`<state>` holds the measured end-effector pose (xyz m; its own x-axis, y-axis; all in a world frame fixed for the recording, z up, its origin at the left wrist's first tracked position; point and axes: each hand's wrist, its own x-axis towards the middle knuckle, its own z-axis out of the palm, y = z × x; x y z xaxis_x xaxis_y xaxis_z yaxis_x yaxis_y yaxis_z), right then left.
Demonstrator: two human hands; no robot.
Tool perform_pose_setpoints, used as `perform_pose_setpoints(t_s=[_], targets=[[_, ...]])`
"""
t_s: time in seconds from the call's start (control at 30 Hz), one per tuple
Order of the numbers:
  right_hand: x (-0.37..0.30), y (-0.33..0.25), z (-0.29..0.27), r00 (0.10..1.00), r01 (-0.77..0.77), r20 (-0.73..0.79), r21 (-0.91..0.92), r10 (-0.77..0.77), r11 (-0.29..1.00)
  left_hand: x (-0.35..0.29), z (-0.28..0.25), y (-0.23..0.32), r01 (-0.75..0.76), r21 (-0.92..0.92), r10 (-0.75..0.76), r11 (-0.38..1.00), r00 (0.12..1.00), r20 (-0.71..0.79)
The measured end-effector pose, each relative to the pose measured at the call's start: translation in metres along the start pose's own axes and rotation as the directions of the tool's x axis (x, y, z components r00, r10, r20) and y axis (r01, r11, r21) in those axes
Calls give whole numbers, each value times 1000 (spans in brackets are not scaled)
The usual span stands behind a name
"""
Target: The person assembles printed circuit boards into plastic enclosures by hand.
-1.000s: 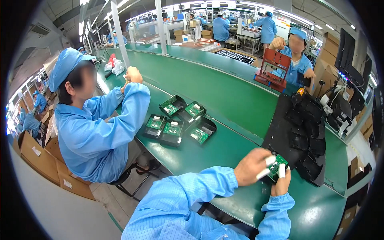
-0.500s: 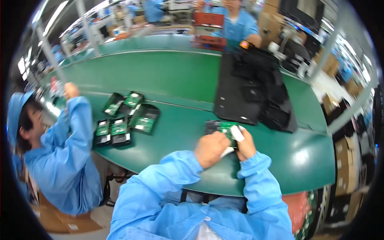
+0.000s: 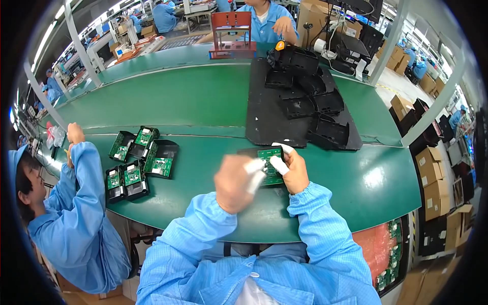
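A green circuit board (image 3: 270, 165) seated in a black plastic housing lies just over the green bench in front of me. My right hand (image 3: 296, 174) grips its right side, the thumb in a white finger cover resting on the board's edge. Over the left part of the board is my left hand (image 3: 234, 184), smeared by motion, with white covers on its fingertips. Whether it touches the board or holds anything cannot be made out. It hides the left part of the housing.
Several black housings with green boards (image 3: 133, 174) stand to the left. Beyond my hands, empty black housings (image 3: 325, 133) sit on a black mat (image 3: 264, 109). A red fixture (image 3: 231, 35) stands across the bench by a person. Another person sits at my left. Boards on a pink sheet (image 3: 376, 249) lie lower right.
My left hand has shifted left, off the lower part of the board, showing more of it. My right hand still holds the housing. The whole view has swung slightly and sharpened.
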<state>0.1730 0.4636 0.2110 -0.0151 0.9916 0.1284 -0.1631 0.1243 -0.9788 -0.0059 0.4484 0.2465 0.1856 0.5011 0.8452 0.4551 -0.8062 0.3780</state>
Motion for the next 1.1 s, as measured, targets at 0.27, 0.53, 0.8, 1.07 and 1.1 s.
perform_pose_setpoints(t_s=[0.27, 0.53, 0.8, 1.07, 1.1], targets=[[-5, -6, 16, 983, 185, 45, -202, -180, 962, 5, 5, -27, 500, -20, -486, 866, 850, 204], [-8, -25, 21, 892, 327, 44, -749, -449, 576, 8, 11, -30, 409, 54, -412, 911, 901, 135], [-2, -7, 26, 957, 275, -84, -40, -278, 961, -3, 14, -54, 683, -552, -754, 478, 641, 141], [-9, 15, 34, 995, -70, 53, -269, 88, 961, -28, 24, -87, 541, -840, -910, -39, 328, 254], [-8, 18, 31, 995, -71, 50, -271, 88, 960, -28, 25, -85, 553, -831, -900, -64, 327, 287]])
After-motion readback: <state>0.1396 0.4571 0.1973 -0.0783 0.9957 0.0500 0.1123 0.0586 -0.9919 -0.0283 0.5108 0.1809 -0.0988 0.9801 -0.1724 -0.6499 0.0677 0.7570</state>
